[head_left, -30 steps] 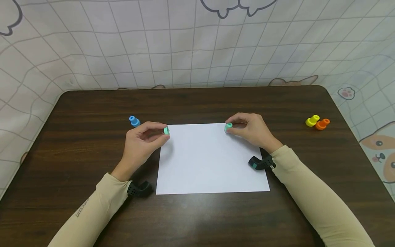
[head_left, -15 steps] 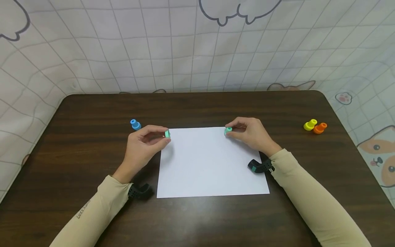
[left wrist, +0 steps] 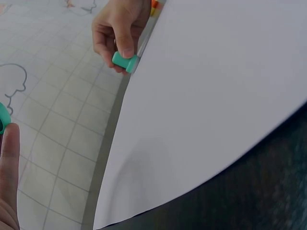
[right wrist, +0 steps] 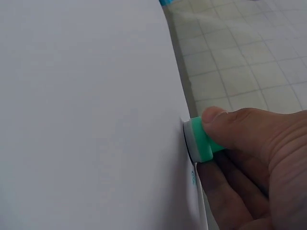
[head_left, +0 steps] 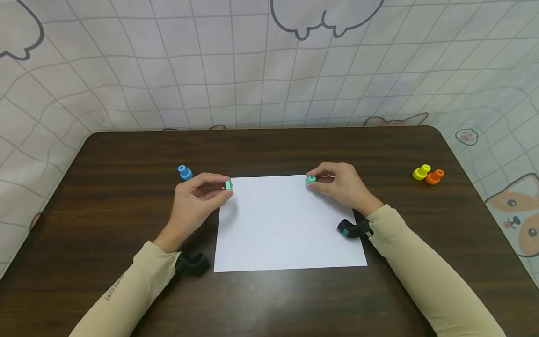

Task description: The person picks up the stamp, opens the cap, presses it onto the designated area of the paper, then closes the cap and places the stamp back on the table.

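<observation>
My left hand [head_left: 190, 202] pinches a small green cap [head_left: 228, 185] between thumb and fingertips, above the left edge of a white sheet of paper [head_left: 286, 229]. At the sheet's upper right, my right hand [head_left: 342, 183] grips a green toy stamp [right wrist: 204, 140] by its handle. In the right wrist view its grey base is set flat against the paper near the edge. A small teal print [right wrist: 194, 176] shows on the paper beside that base. The left wrist view catches only a finger [left wrist: 9, 163] of my left hand and part of the cap.
A blue stamp [head_left: 185, 172] stands just behind my left hand. Far right on the dark wooden table [head_left: 269, 304], a yellow stamp [head_left: 421, 172] and an orange stamp [head_left: 435, 177] are side by side. A white grid-patterned cloth [head_left: 236, 65] hangs behind the table.
The head view has tilted a little, so everything sits slightly lower in it. Both hands keep their hold and their places over the paper.
</observation>
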Demonstrator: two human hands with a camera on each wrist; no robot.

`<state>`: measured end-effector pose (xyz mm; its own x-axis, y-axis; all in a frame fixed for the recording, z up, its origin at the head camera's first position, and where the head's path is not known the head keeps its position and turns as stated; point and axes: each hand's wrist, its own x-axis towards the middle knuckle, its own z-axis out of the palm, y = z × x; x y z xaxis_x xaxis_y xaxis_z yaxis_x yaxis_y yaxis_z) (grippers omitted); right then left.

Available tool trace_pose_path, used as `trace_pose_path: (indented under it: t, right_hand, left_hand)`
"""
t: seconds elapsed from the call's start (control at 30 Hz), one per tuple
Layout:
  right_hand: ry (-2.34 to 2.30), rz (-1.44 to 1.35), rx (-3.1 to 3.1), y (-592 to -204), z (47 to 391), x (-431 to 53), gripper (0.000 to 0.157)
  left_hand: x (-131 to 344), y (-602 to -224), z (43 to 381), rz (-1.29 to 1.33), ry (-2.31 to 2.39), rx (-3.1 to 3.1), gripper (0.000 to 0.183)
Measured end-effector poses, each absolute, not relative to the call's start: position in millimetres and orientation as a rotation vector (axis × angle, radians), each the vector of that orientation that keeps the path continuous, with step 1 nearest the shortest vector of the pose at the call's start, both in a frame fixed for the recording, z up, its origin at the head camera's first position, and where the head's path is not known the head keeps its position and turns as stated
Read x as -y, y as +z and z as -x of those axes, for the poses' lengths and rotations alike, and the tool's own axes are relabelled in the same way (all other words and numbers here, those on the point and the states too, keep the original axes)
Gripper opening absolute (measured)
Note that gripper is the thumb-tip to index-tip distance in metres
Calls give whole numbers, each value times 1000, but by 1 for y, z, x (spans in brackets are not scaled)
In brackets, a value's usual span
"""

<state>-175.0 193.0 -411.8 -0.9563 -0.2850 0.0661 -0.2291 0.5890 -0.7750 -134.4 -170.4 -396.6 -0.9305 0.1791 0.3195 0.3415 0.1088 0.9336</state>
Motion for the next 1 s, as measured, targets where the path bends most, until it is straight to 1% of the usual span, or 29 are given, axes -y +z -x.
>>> trace_pose_path:
  t: [0.43,1.0]
  right_hand:
    - [-1334,448,-2733,-410,172,-190,20]
    - [-1283,500,-2788,-411,172,-192,22]
  left_hand:
    - [172,-400,132,505,-1932,2272,32]
    - [170,-398,133,529,-1912,2267,33]
